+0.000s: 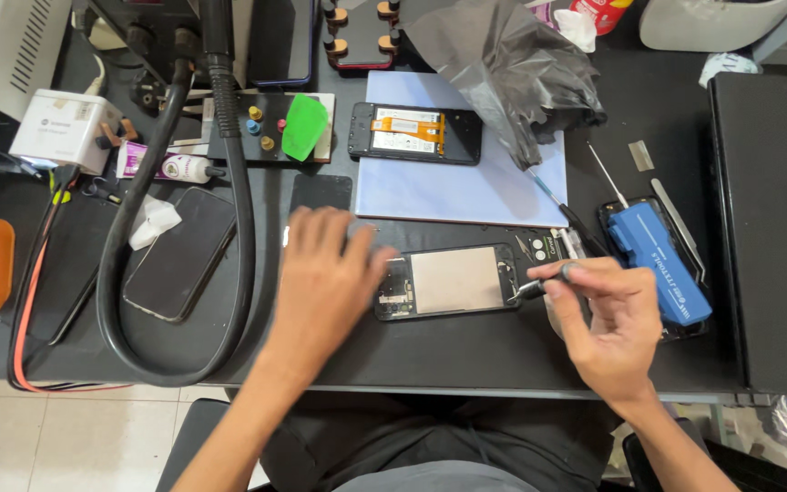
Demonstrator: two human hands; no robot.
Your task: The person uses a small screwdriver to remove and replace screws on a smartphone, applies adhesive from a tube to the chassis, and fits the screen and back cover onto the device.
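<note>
An opened phone body (pixel 455 281) lies flat near the table's front edge, its inner frame and a pale metal plate facing up. My left hand (pixel 325 278) rests palm down on the phone's left end, fingers spread over it. My right hand (pixel 608 319) grips a thin dark tool (pixel 532 289), its tip touching the phone's right end. A second opened phone with an orange flex cable (pixel 414 133) lies on a pale blue mat (pixel 494 187) behind.
A thick black hose (pixel 234 210) loops across the left. A dark phone (pixel 179 253) lies inside the loop. A blue battery (pixel 659 260), tweezers and a screwdriver sit at right. A crumpled black bag (pixel 512 68) and a green pick (pixel 304 128) are behind.
</note>
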